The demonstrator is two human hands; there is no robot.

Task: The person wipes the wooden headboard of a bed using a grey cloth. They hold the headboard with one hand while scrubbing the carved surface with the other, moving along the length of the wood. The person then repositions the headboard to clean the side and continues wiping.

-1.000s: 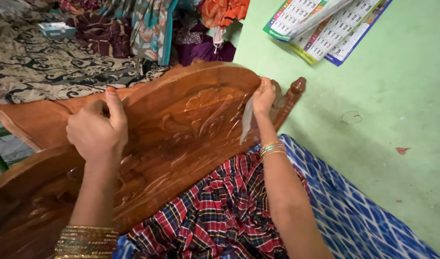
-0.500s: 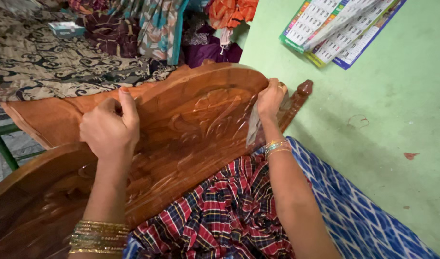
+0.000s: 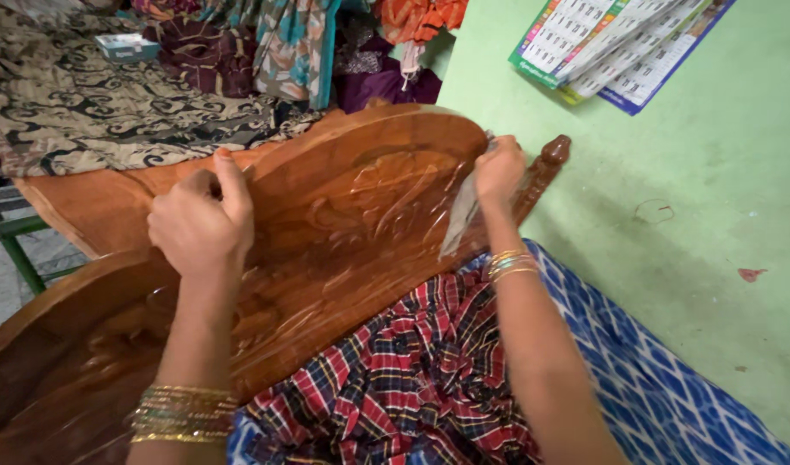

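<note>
On carved headboard [image 3: 352,224], left hand [image 3: 197,228] gripping, right hand [image 3: 497,170] seemingly pinching.

headboard [image 3: 343,224]: wood, carved in relief, reddish-brown, varnished to a high gloss that catches the light.
post [image 3: 546,168]: turned wood, same glossy finish.
rag [image 3: 460,226]: thin, limp grey cloth, matt, in the right hand [image 3: 498,170].
bangles [image 3: 181,413]: gold-coloured metal, shiny, some ridged, on the left wrist; a thinner set sits on the right wrist.
plaid cloth [image 3: 404,379]: woven fabric in red, black and white checks, soft, crumpled, matt.
blue sheet [image 3: 645,387]: printed cloth, blue and white, matt, flat.
wall [image 3: 722,207]: green paint, matt, slightly rough, chipped in spots.
calendars [image 3: 619,43]: printed paper, faint sheen.
bedspread [image 3: 102,112]: patterned cloth, beige and black, matt.
</note>
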